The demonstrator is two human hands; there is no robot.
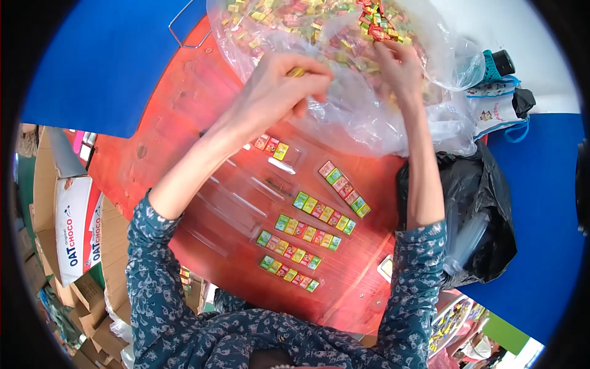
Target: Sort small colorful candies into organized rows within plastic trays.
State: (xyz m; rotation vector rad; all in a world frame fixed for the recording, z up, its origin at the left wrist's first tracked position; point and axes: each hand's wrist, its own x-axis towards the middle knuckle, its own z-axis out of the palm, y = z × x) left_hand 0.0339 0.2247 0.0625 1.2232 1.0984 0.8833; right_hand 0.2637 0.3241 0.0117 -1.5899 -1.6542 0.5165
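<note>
Left hand point(276, 86) curls its fingers round a yellow piece point(296, 72); right hand point(402, 67) nearly pinches red pieces point(376, 31), grip unclear; the bag point(362, 126) gapes, presumably for easy reach!

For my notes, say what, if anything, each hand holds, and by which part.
The left hand holds a yellow piece; the gripped part is hidden. The right hand is at a red piece in the bag; whether it is held is unclear.

fisheye head view, facing down, near table point(362, 280)
</note>
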